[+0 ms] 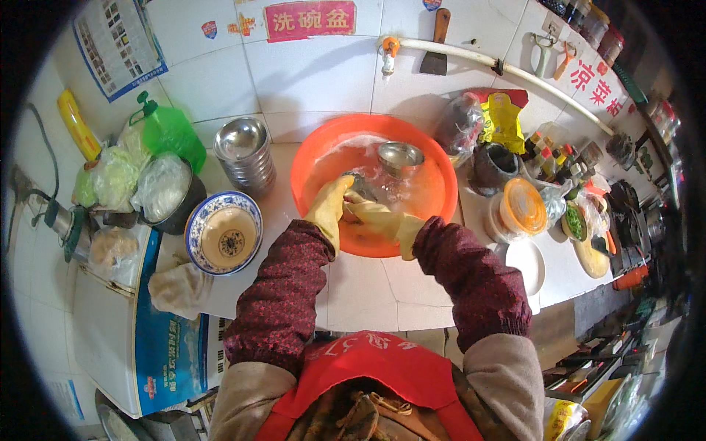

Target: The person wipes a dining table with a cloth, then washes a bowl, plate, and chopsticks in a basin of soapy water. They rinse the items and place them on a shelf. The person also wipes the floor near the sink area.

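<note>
Both hands wear yellow rubber gloves and are inside a big orange wash basin (434, 206) full of soapy water on the white tiled counter. My left hand (331, 206) grips a small metal dish (362, 184) at the water's surface. My right hand (371, 215) presses against the same dish from the right, fingers closed on it. A second steel bowl (400, 156) floats tilted just behind them in the basin. Dark red patterned sleeves cover both forearms.
A stack of steel bowls (245, 151) stands left of the basin, a blue-and-white patterned bowl (223, 231) nearer me, a crumpled cloth (179, 289) at the counter edge. A white plate (528, 264), an orange-lidded tub (521, 209), bottles and bags crowd the right. A tap (389, 53) hangs above.
</note>
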`<state>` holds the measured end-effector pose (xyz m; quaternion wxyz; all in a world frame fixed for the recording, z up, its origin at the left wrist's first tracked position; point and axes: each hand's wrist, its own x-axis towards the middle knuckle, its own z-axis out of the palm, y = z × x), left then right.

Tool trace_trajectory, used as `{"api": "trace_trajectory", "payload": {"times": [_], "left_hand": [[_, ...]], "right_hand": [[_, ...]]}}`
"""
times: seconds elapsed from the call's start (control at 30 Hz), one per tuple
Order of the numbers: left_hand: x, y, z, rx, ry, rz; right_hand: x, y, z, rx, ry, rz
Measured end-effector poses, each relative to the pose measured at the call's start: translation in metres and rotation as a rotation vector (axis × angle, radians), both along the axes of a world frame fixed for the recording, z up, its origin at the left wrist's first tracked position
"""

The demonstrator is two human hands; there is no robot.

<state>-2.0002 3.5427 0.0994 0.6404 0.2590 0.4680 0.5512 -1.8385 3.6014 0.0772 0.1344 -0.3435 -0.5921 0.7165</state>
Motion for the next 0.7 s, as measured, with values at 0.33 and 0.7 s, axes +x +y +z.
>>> {"api": "trace_trajectory", "payload": {"times": [0.33,0.7], "left_hand": [[0.005,0.023,-0.018,0.035,0.198,0.223],[0.014,0.020,-0.008,-0.031,0.555,0.229]], "right_hand": [[-0.017,0.003,0.000,0.190,-0.058,0.086],[-0.019,0.016,-0.012,0.131,-0.145,-0.020]]}}
